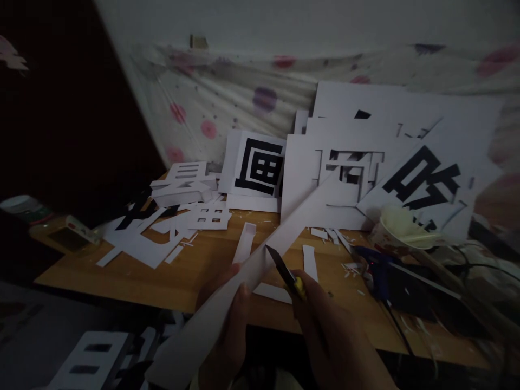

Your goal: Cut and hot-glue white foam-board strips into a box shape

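A long white strip [199, 330] runs diagonally from the lower left up over the table's middle. My left hand [229, 319] grips it, thumb on top and fingers beneath. In my right hand [320, 314] is a utility knife [290, 277] with a yellow part, its blade tip touching or just over the strip's edge, beyond my left thumb. Below and beside the strip, shorter white pieces [309, 262] lie on the wooden table [162, 287].
White boards with cut-outs [303, 179] and a sheet with a black character [262, 165] lean at the back. Cut white shapes [182, 187] pile up left. A blue glue gun [376, 271], a bowl [390, 233] and cables are right. A yellow device [67, 235] sits far left.
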A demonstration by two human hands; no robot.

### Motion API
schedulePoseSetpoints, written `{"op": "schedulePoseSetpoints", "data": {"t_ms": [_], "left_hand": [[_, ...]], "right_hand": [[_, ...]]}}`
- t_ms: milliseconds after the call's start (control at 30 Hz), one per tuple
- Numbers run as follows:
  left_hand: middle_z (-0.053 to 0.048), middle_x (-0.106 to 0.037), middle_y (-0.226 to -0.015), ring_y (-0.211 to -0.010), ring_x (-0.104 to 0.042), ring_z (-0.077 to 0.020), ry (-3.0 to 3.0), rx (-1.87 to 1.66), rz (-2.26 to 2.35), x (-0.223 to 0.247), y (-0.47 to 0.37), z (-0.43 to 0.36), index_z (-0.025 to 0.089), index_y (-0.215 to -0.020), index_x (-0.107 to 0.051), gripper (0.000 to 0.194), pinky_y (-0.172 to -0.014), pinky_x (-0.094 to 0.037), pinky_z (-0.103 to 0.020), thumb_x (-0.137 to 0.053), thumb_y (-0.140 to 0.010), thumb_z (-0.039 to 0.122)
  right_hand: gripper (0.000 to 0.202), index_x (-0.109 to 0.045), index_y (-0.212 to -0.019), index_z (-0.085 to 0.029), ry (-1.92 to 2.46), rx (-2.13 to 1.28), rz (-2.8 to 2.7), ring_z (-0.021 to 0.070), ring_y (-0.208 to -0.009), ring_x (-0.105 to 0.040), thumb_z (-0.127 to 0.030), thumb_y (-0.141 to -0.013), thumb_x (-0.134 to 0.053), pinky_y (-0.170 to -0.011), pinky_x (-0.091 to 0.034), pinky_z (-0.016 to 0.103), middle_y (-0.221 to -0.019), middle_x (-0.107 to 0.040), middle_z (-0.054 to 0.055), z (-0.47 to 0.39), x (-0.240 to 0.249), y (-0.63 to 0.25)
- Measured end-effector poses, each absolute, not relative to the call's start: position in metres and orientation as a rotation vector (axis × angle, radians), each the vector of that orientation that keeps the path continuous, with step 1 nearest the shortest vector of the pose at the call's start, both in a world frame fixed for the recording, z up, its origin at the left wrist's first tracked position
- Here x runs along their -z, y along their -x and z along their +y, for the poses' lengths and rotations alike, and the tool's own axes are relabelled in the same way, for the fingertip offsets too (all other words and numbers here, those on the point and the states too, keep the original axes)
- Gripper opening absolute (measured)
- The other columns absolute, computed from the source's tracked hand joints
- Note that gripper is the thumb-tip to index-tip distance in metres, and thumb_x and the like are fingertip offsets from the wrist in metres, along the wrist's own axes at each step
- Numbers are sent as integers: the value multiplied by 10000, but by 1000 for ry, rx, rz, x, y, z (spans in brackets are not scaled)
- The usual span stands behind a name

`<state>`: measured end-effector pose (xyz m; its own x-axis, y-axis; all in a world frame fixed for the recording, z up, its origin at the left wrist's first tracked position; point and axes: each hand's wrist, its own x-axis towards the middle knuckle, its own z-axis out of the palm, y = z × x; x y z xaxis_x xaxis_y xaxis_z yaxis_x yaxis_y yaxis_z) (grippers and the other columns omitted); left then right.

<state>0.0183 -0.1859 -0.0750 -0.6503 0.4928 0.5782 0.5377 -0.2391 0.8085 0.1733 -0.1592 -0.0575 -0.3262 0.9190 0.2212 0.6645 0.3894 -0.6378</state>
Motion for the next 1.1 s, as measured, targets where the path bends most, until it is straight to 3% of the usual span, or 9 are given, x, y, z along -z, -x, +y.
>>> {"op": "schedulePoseSetpoints", "data": {"t_ms": [500,900,1100], "left_hand": [[-24,-731,-957,-825,-699,-160,1266,2067,-1871,79,-15,-185,212,-1062,-674,211,-727,-578,-227,-636,-856,186],[-56,-721,-1041,-957,-689,-215,1175,2143,-1923,94,-7,-187,189,-1078,-673,252,-829,-575,-310,-660,-827,170],[-42,-718,-1053,-945,-692,-192,1211,2166,-1852,95,-5,-185,193,-1108,-664,261,-792,-569,-263,-645,-848,177]], "right_hand": [[380,-533,-1284,-212,1218,-485,-2258,229,-772,-748,-184,-954,-345,-624,-589,285,-975,-763,111,-157,54,-165],[382,-498,-1251,-194,1125,-361,-2322,243,-773,-754,-96,-913,-348,-586,-595,294,-941,-766,95,-155,61,-163],[396,-489,-1251,-181,1106,-299,-2332,246,-760,-753,-84,-897,-339,-593,-600,300,-941,-764,110,-155,62,-163]]}}
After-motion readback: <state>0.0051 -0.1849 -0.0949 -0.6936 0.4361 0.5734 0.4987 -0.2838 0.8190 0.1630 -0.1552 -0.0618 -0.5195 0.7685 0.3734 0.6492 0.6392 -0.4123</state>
